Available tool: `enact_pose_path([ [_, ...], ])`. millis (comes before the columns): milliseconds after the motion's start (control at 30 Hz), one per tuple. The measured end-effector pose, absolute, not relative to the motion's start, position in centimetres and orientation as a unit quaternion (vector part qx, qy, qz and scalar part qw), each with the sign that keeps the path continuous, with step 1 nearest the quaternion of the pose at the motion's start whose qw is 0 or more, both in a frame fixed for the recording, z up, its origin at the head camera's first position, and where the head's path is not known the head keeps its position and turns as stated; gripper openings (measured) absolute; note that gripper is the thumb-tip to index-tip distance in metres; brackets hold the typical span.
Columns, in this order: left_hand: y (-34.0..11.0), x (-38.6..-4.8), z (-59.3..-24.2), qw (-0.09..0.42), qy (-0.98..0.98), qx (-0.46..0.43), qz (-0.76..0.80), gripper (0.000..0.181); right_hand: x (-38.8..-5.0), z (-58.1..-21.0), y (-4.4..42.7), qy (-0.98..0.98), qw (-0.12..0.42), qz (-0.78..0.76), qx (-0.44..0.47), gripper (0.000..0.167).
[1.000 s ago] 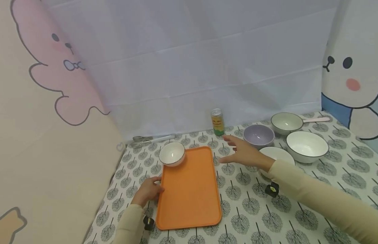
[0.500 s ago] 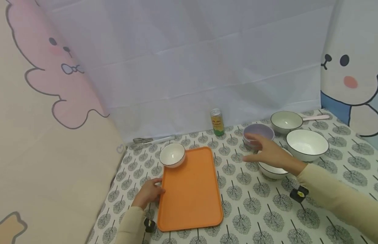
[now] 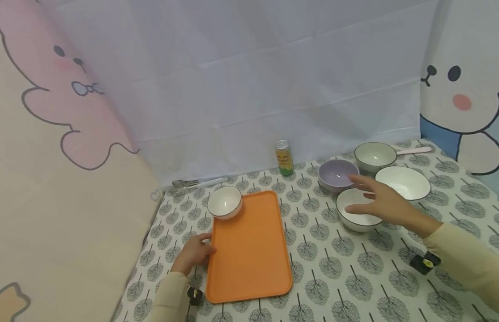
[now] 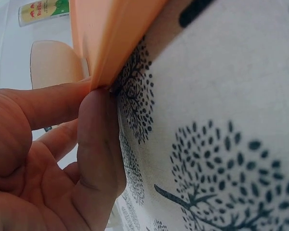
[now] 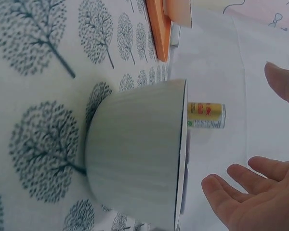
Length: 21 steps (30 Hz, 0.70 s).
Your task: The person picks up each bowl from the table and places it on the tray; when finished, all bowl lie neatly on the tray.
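Note:
In the head view my left hand (image 3: 192,253) is at the left edge of the orange tray (image 3: 249,255). The left wrist view shows its thumb and forefinger (image 4: 53,103) pinching the tray rim (image 4: 116,43). A small white bowl (image 3: 225,203) sits over the tray's back left corner. My right hand (image 3: 388,205), fingers spread and holding nothing, hovers over a dark-rimmed white bowl (image 3: 359,222). From the right wrist this bowl (image 5: 135,149) stands upright, with a gap between it and the hand (image 5: 255,192).
Behind the near bowl stand a purple bowl (image 3: 338,176), a greenish bowl (image 3: 374,156) and a wider white bowl (image 3: 402,182). A pink handle (image 3: 414,151) lies at the back right. A can (image 3: 284,158) and metal utensils (image 3: 198,184) are by the back cloth.
My right hand has moved rightward across the table, from left of the bowls to above the near white bowl. My left hand has stayed at the tray edge.

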<state>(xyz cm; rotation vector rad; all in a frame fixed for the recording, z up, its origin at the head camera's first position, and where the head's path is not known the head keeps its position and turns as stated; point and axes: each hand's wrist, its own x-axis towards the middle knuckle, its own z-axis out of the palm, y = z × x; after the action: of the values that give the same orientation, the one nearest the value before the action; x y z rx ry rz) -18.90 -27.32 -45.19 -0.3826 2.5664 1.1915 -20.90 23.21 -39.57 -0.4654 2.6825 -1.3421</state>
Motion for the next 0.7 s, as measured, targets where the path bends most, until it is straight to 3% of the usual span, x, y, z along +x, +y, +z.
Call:
enact_pose_path([
  [700,-27.3,-18.8,-44.9,0.148,0.887,-0.136,0.416,0.055,-20.8,-39.9,30.2,0.902,0.032,-0.424,-0.074,0.105],
])
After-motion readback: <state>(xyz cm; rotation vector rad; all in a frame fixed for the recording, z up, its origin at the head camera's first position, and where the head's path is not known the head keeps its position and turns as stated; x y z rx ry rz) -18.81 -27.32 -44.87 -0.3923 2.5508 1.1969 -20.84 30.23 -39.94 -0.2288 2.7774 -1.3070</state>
